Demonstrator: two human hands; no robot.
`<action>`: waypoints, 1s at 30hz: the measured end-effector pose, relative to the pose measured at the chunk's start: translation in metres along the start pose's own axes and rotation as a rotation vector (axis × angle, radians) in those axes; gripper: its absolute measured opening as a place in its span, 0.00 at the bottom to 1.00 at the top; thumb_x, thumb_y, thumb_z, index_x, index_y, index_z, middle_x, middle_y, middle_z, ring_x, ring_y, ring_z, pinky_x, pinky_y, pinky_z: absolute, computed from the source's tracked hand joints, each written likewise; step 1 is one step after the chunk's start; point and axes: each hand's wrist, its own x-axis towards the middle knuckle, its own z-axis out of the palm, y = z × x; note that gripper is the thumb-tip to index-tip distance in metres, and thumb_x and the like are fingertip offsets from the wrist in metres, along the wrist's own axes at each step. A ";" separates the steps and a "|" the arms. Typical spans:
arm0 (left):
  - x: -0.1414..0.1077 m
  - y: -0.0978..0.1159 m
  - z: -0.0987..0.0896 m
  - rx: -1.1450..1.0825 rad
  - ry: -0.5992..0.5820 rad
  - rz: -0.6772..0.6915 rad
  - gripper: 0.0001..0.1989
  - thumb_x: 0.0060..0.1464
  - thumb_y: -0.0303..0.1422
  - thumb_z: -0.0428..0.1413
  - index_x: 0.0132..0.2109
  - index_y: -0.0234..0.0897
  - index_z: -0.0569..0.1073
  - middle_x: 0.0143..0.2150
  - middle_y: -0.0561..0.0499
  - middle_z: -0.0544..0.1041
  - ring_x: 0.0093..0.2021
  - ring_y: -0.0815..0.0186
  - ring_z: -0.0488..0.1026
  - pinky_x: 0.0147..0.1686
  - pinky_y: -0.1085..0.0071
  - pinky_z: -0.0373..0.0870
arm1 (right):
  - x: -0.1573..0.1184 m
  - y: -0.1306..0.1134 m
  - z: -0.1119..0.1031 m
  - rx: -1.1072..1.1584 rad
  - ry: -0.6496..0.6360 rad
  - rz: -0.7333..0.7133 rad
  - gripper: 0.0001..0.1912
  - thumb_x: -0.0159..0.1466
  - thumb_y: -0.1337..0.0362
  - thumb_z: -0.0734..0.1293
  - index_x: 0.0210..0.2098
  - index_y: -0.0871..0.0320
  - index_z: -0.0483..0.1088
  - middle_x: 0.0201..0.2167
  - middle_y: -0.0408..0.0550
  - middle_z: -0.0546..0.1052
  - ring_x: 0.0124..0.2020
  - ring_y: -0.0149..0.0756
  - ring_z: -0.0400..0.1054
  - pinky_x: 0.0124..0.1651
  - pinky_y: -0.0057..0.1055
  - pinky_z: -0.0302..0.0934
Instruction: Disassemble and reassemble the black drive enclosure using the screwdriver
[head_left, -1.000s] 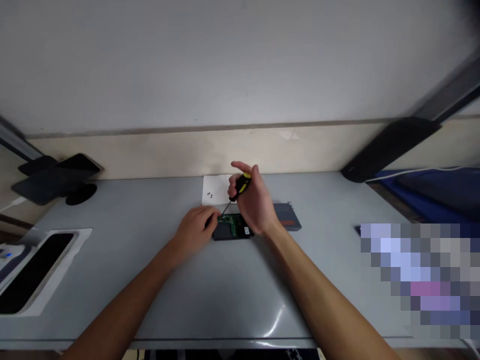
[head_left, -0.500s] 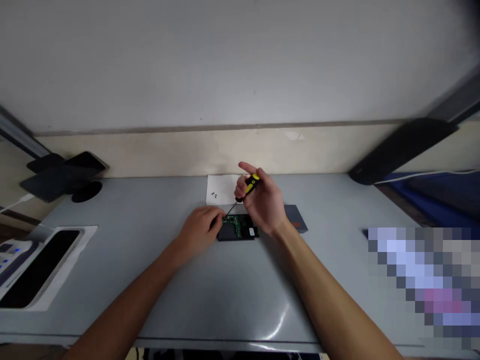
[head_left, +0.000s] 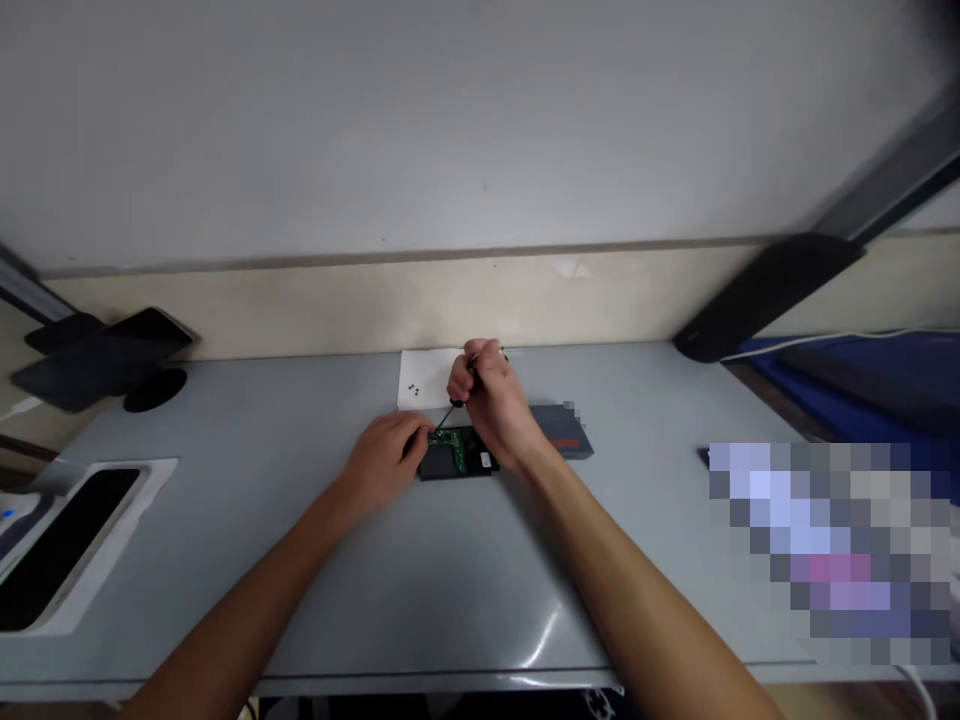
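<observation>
My right hand (head_left: 491, 395) is wrapped round a screwdriver (head_left: 448, 414), whose handle is mostly covered by the fingers. Its thin shaft slants down to the left, and the tip meets the upper left of a green circuit board (head_left: 455, 447). That board lies in an opened black device (head_left: 439, 464) with a small white label on its right part. At the device's upper left corner, my left hand (head_left: 386, 455) grips the edge with closed fingers close to the screwdriver tip.
Behind the device lies white paper (head_left: 424, 375) with several tiny dark screws (head_left: 413, 389). A dark grey flat case (head_left: 566, 432) is right of my right hand. At left are a black phone-like slab (head_left: 71, 540) and a tablet on a stand (head_left: 112, 350); at right, a black cylinder (head_left: 765, 300).
My right hand has closed further round the screwdriver, hiding its yellow handle; the raised finger is now folded in. The whole view has shifted slightly. My left hand stays at the device's corner.
</observation>
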 end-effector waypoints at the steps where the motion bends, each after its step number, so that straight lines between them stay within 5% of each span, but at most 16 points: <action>1: 0.000 -0.001 0.000 -0.001 -0.001 -0.003 0.10 0.67 0.28 0.48 0.44 0.41 0.74 0.45 0.51 0.80 0.46 0.61 0.76 0.50 0.61 0.69 | 0.001 0.000 -0.001 0.025 0.015 0.008 0.18 0.66 0.43 0.67 0.39 0.51 0.71 0.24 0.38 0.64 0.26 0.29 0.58 0.33 0.30 0.57; 4: 0.000 -0.002 0.001 0.000 -0.013 -0.009 0.10 0.67 0.28 0.48 0.43 0.41 0.74 0.44 0.52 0.80 0.46 0.61 0.76 0.50 0.61 0.69 | 0.001 0.000 -0.005 0.085 0.052 0.054 0.16 0.66 0.48 0.69 0.45 0.52 0.74 0.31 0.41 0.70 0.32 0.30 0.64 0.39 0.31 0.61; 8: 0.000 -0.003 0.001 -0.005 -0.010 -0.008 0.10 0.67 0.29 0.48 0.45 0.42 0.74 0.45 0.52 0.80 0.46 0.61 0.76 0.51 0.61 0.69 | 0.002 0.002 -0.011 0.020 0.067 0.036 0.13 0.60 0.55 0.76 0.37 0.53 0.71 0.39 0.43 0.75 0.37 0.32 0.69 0.41 0.31 0.62; 12: -0.001 -0.003 0.001 -0.004 -0.012 -0.016 0.10 0.67 0.29 0.48 0.45 0.42 0.74 0.45 0.51 0.80 0.46 0.61 0.76 0.50 0.61 0.69 | 0.003 0.007 -0.012 -0.051 0.098 -0.028 0.20 0.61 0.51 0.75 0.31 0.52 0.61 0.26 0.38 0.68 0.26 0.29 0.62 0.31 0.30 0.56; 15: -0.001 -0.003 0.001 -0.010 -0.007 -0.009 0.10 0.68 0.30 0.47 0.45 0.41 0.74 0.45 0.51 0.80 0.46 0.61 0.76 0.50 0.62 0.69 | 0.004 0.009 -0.011 -0.167 0.126 -0.101 0.19 0.64 0.46 0.71 0.32 0.52 0.63 0.21 0.36 0.60 0.23 0.29 0.54 0.29 0.30 0.51; 19: -0.001 -0.004 0.002 0.003 -0.005 -0.011 0.10 0.67 0.30 0.47 0.45 0.41 0.74 0.45 0.50 0.80 0.47 0.60 0.76 0.50 0.61 0.69 | 0.004 0.004 -0.009 -0.114 0.085 -0.044 0.22 0.68 0.41 0.61 0.41 0.52 0.73 0.25 0.41 0.66 0.29 0.32 0.62 0.37 0.33 0.58; 25: -0.001 -0.004 0.002 -0.008 -0.008 0.005 0.11 0.67 0.30 0.47 0.44 0.41 0.74 0.44 0.50 0.80 0.46 0.61 0.75 0.50 0.61 0.69 | -0.002 -0.004 -0.007 0.046 0.000 0.075 0.12 0.60 0.54 0.75 0.32 0.54 0.71 0.40 0.45 0.75 0.44 0.37 0.72 0.49 0.35 0.62; 30: -0.001 -0.002 0.001 0.014 0.006 -0.009 0.11 0.67 0.30 0.48 0.46 0.42 0.75 0.44 0.50 0.80 0.46 0.60 0.76 0.50 0.62 0.69 | -0.004 0.000 0.000 -0.059 -0.005 0.010 0.16 0.60 0.52 0.75 0.32 0.51 0.66 0.24 0.37 0.62 0.26 0.30 0.59 0.35 0.31 0.57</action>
